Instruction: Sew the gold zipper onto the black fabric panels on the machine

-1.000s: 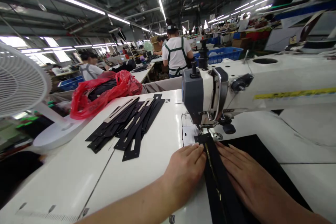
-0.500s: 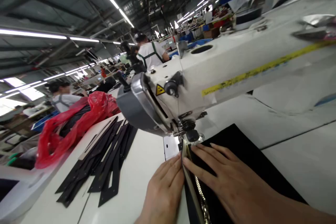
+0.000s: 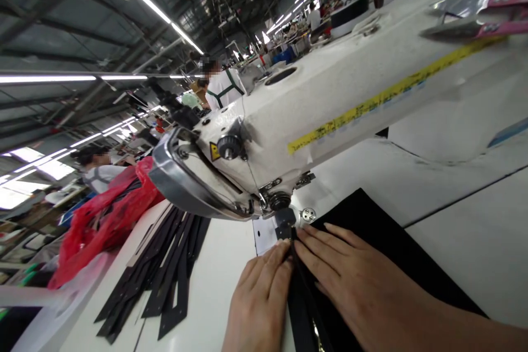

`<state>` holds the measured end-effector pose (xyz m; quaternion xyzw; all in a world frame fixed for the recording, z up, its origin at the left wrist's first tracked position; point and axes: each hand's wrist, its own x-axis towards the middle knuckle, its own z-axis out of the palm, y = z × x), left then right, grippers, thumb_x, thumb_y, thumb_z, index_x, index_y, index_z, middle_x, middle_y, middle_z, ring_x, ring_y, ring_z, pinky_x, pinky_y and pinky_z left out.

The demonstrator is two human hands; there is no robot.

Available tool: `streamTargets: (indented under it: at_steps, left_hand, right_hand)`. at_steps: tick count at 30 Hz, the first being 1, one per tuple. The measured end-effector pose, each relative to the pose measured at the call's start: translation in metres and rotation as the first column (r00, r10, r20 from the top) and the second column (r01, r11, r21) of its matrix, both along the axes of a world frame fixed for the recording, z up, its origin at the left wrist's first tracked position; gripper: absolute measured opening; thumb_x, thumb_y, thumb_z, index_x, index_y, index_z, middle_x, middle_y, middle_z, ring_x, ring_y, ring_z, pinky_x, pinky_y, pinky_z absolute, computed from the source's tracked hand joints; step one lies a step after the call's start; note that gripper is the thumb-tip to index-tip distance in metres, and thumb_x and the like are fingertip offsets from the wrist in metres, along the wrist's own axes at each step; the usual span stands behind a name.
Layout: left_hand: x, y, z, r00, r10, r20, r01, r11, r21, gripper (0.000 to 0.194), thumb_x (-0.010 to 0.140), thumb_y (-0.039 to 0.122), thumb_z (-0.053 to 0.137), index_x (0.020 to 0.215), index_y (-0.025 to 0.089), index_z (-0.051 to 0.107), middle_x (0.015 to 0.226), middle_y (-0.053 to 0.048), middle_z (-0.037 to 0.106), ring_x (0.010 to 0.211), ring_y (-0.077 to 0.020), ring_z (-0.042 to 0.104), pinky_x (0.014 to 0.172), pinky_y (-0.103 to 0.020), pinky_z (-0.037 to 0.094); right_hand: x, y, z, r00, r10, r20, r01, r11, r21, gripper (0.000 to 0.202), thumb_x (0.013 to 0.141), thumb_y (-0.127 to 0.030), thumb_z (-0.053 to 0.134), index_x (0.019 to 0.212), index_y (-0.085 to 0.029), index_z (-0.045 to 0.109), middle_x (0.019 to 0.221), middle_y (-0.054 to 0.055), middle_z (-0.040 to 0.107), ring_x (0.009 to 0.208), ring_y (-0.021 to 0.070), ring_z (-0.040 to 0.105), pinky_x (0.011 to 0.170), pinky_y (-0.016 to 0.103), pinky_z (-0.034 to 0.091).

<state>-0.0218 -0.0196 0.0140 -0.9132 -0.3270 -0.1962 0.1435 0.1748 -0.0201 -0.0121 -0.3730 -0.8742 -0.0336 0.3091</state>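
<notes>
A white sewing machine [image 3: 330,99] reaches across the table, its head hanging over the needle plate [image 3: 264,234]. Under the head lies a black fabric piece [image 3: 383,236] with a zipper strip [image 3: 301,308] running toward me. My left hand [image 3: 258,302] lies flat on the table, fingertips against the strip's left edge. My right hand [image 3: 350,283] presses flat on the black fabric just right of the strip, fingertips close to the presser foot. Neither hand grips anything; the fingers lie nearly together.
A pile of black cut strips [image 3: 160,275] lies on the white table [image 3: 466,242] at the left. Behind it sits a red plastic bag [image 3: 103,220] of dark material. People work at other tables behind. Scissors with pink handles [image 3: 474,8] rest on the machine's arm.
The view has tilted and moved closer to the machine. Both hands have stayed pressed beside the zipper strip, now nearer the presser foot. The fan at the left has left the picture.
</notes>
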Motion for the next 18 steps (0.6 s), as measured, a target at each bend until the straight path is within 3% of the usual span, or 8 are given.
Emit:
streamTargets:
  at_steps: [5,12,18]
  left_hand:
    - [0.01,-0.005,0.002,0.998,0.048,0.051,-0.045,0.998,-0.052,0.028,0.093,0.011,0.031,0.105,0.006,0.056,0.112,-0.018,0.062,0.104,-0.0245,0.06,0.081,-0.038,0.055]
    - [0.021,-0.011,0.004,0.967,0.183,0.176,-0.162,0.978,-0.129,0.021,0.09,0.01,0.04,0.096,0.011,0.061,0.107,-0.013,0.063,0.098,-0.0218,0.06,0.085,-0.039,0.052]
    - [0.021,-0.013,0.003,0.971,0.199,0.13,-0.183,0.975,-0.124,0.019,0.086,0.011,0.046,0.1,0.011,0.059,0.104,-0.012,0.063,0.096,-0.0213,0.06,0.087,-0.039,0.05]
  right_hand:
    - [0.004,-0.002,0.009,0.998,0.024,0.065,-0.03,0.996,0.086,0.041,0.084,-0.012,0.036,0.119,-0.011,0.056,0.125,0.012,0.054,0.116,0.0225,0.049,0.098,0.04,0.042]
    - [0.012,0.003,0.013,0.976,0.075,0.205,-0.115,0.975,0.189,0.049,0.08,-0.008,0.037,0.129,-0.007,0.045,0.126,0.017,0.051,0.119,0.0234,0.046,0.092,0.042,0.047]
    - [0.015,0.003,0.013,0.969,0.098,0.228,-0.127,0.985,0.117,0.051,0.083,-0.011,0.038,0.134,-0.01,0.04,0.13,0.015,0.048,0.123,0.0224,0.042,0.095,0.042,0.044]
